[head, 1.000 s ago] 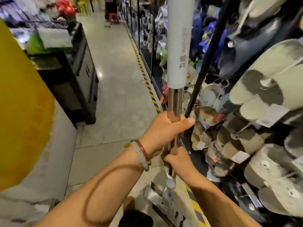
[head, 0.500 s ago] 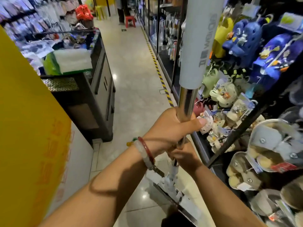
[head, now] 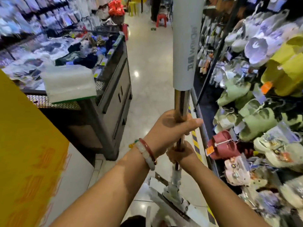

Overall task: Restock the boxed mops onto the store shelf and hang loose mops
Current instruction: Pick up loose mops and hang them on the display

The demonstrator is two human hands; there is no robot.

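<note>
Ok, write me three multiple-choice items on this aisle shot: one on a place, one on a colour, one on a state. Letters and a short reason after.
1. Where on the mop does the left hand sit?
A. above the right hand
B. below the right hand
C. on the mop head

2. What colour is the stool far down the aisle?
A. blue
B. red
C. white

3. How do the hands stand on the pole?
A. both grip it
B. only the left grips it
C. neither touches it

Key: 1 A, the braceleted left hand wraps the chrome section higher up; 2 B, the stool near the standing person shows red; 3 A, fingers of both curl round the pole.
</note>
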